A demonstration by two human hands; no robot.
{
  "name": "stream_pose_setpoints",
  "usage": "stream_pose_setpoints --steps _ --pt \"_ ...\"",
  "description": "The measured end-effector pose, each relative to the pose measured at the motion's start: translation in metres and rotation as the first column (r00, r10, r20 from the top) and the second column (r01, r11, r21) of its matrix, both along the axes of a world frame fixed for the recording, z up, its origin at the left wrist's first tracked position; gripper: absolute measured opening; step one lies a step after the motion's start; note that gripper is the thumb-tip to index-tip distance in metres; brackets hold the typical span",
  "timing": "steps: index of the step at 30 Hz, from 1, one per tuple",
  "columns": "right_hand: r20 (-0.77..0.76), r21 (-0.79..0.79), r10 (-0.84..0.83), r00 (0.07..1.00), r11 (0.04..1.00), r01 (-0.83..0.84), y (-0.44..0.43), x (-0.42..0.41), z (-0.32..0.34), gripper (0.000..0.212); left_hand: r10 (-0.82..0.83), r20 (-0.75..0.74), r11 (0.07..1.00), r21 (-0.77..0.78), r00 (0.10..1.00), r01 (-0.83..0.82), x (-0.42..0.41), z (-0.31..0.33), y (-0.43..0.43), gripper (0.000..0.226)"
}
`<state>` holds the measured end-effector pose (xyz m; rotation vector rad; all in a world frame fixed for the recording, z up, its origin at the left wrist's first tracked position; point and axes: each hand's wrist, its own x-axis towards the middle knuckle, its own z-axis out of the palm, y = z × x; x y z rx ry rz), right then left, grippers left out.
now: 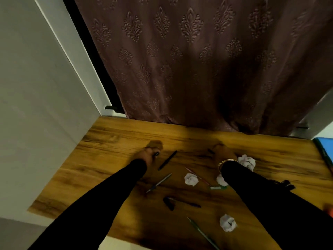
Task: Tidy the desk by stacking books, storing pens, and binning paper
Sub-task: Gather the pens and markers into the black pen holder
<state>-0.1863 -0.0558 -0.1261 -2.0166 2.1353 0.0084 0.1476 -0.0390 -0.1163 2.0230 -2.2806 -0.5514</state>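
Observation:
Both my arms, in black sleeves, reach forward over the wooden desk (111, 147). My left hand (148, 153) curls round a short dark pen whose tip sticks out at its right side. My right hand (224, 152), with a gold bangle at the wrist, lies blurred over the desk; a small dark thing shows at its left edge, and I cannot tell whether the hand holds it. A black pen (167, 160) lies between the hands. A grey pen (158, 183), a reddish pen (196, 175), a dark pen (182, 202) and a green pen (203, 233) lie nearer me. Several crumpled paper balls (191, 179) are scattered around.
A blue book (324, 148) lies at the desk's right edge. A patterned brown curtain (189, 69) hangs behind the desk, and a white wall (36, 87) closes the left side. Something orange (328, 210) shows at the far right edge.

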Motion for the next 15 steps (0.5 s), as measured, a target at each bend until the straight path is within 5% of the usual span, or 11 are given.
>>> stream_pose_setpoints --steps 3,5,10,15 --pt "0.056 -0.016 0.041 0.998 0.999 -0.040 0.002 -0.002 0.025 0.026 -0.048 0.014 0.996 -0.068 0.999 0.049 -0.025 0.018 -0.007 0.020" --pt "0.088 -0.036 0.070 0.994 0.997 -0.067 0.005 -0.004 0.041 0.029 0.001 -0.098 0.997 -0.075 0.995 -0.008 -0.046 0.037 -0.006 0.032" --pt "0.209 -0.168 0.215 0.954 0.969 -0.182 0.021 -0.012 0.069 0.034 -0.095 -0.401 0.994 -0.084 0.911 0.066 -0.082 0.063 0.001 0.023" --pt "0.248 -0.341 0.377 0.892 0.896 -0.284 0.040 -0.009 0.083 0.028 -0.189 -0.456 0.981 -0.128 0.870 0.146 -0.105 0.078 0.012 0.024"
